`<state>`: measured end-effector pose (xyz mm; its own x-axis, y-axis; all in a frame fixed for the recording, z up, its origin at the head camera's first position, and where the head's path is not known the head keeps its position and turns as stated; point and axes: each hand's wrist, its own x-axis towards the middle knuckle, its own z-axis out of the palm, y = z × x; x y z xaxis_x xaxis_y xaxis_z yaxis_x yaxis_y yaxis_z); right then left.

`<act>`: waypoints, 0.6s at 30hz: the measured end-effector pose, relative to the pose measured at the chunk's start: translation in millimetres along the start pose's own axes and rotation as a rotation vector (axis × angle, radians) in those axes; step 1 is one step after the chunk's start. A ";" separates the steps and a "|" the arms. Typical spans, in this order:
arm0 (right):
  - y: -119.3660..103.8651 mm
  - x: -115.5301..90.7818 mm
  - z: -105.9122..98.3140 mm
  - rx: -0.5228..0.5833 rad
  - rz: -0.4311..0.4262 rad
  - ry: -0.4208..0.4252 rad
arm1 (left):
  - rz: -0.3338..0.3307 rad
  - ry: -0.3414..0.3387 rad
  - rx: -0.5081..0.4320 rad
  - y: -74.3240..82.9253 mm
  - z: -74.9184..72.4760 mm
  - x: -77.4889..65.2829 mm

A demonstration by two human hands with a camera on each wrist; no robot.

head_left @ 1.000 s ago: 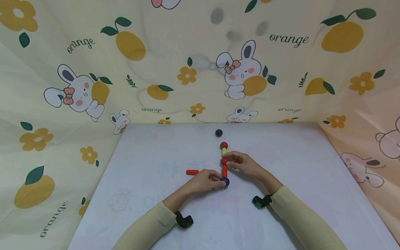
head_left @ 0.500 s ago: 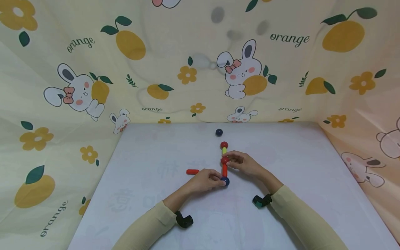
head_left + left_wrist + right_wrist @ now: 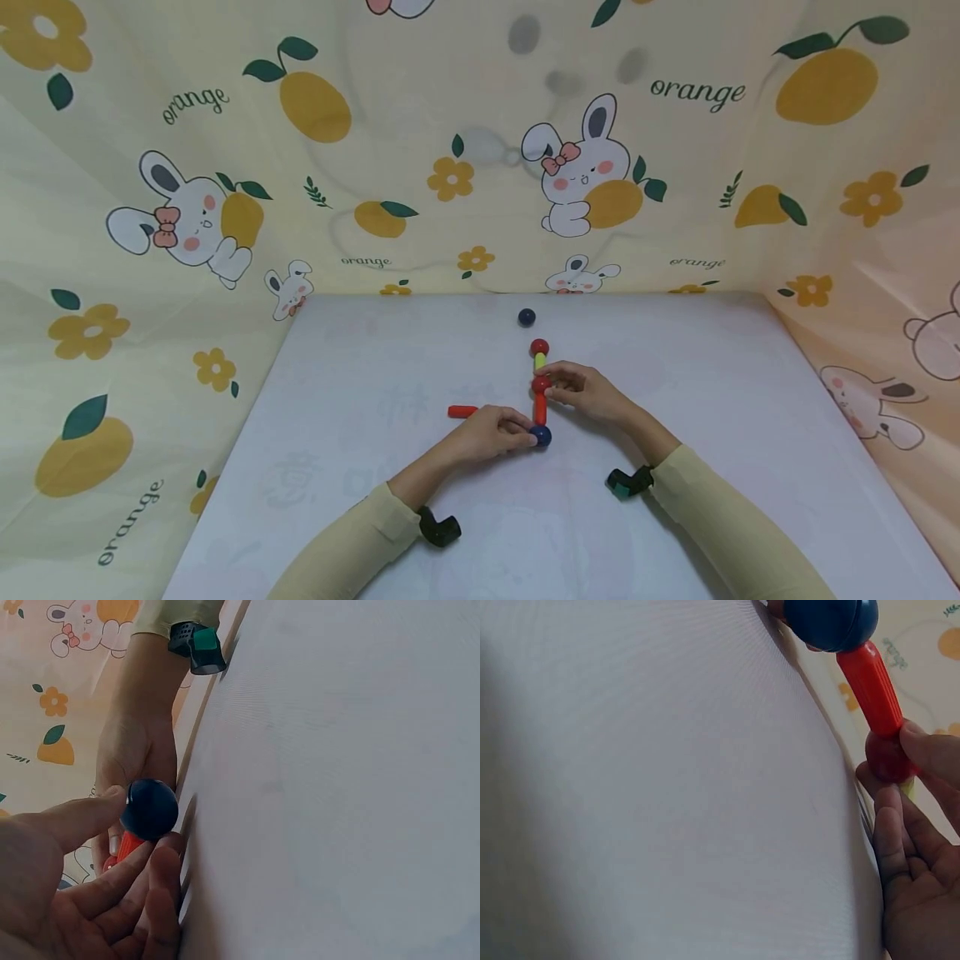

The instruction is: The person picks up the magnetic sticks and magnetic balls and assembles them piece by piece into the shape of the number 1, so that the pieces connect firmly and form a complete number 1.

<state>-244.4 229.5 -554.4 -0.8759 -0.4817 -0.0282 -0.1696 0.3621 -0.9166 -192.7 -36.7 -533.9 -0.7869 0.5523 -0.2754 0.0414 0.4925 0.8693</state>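
A line of joined toy pieces stretches away across the table's middle: a blue ball (image 3: pixel 543 437) nearest, a ribbed red rod (image 3: pixel 871 688), a red ball (image 3: pixel 541 385), a yellow-green rod (image 3: pixel 540 362) and another red ball (image 3: pixel 539 347) at the far end. My left hand (image 3: pixel 491 433) pinches the blue ball, thumb on one side and fingertips at the other, as the left wrist view shows. With thumb and fingers, my right hand (image 3: pixel 591 393) grips the middle red ball. Its fingers partly cover the yellow-green rod.
One loose dark blue ball (image 3: pixel 527 317) lies beyond the far end of the line. A separate red rod (image 3: pixel 462 412) lies left of the line, just behind the left hand. The white table (image 3: pixel 360 342) ends at a patterned cloth backdrop (image 3: pixel 480 225).
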 end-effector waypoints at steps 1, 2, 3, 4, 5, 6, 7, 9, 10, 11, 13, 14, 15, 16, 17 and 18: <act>0.3 0.0 0.1 0.001 -0.001 0.000 | 0.001 -0.001 0.002 -0.1 -0.2 -0.2; 1.3 0.0 -0.1 0.002 0.000 0.002 | 0.004 0.000 0.003 -0.3 -0.2 -0.4; 1.9 0.0 -0.1 0.002 -0.002 0.003 | 0.004 0.000 0.004 -0.1 -0.2 -0.8; 2.4 0.0 -0.1 0.002 -0.003 0.005 | 0.004 -0.001 0.003 -0.2 -0.2 -1.0; 2.8 0.1 0.1 0.004 -0.006 0.006 | 0.004 0.000 0.004 -0.1 -0.3 -1.3; 3.0 0.2 0.2 0.007 -0.003 0.006 | 0.004 0.001 0.004 -0.2 -0.6 -1.7; 2.9 0.2 0.2 0.010 -0.003 0.004 | 0.004 0.002 0.007 -0.6 -1.0 -2.1; 2.6 0.2 0.3 0.011 0.002 0.004 | 0.000 0.010 0.019 -1.2 -2.8 -3.1; 2.5 0.3 0.3 0.011 0.006 0.005 | -0.002 0.016 0.027 -1.6 -4.1 -3.6; 2.2 0.2 0.2 0.010 0.011 0.005 | -0.007 0.023 0.038 -1.9 -5.9 -4.4; 1.7 0.3 0.3 0.004 0.016 0.004 | -0.010 0.040 0.056 -1.9 -10.4 -6.4; 1.6 0.3 0.4 0.000 0.019 0.005 | -0.010 0.048 0.061 -1.7 -13.0 -7.7; 1.5 0.4 0.4 -0.003 0.020 0.005 | -0.010 0.057 0.071 -1.4 -15.9 -9.1; 1.5 0.4 0.4 -0.006 0.020 0.005 | -0.002 0.066 0.076 -1.0 -19.1 -10.5; 1.5 0.4 0.5 -0.006 0.022 0.005 | 0.005 0.074 0.080 -0.5 -22.5 -12.0; 1.5 0.6 0.6 -0.005 0.025 0.005 | 0.014 0.084 0.086 -0.2 -26.0 -13.5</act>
<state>-244.9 229.3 -556.0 -0.8820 -0.4687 -0.0491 -0.1501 0.3781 -0.9135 -198.1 -61.7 -519.6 -0.8347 0.5026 -0.2250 0.1025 0.5433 0.8333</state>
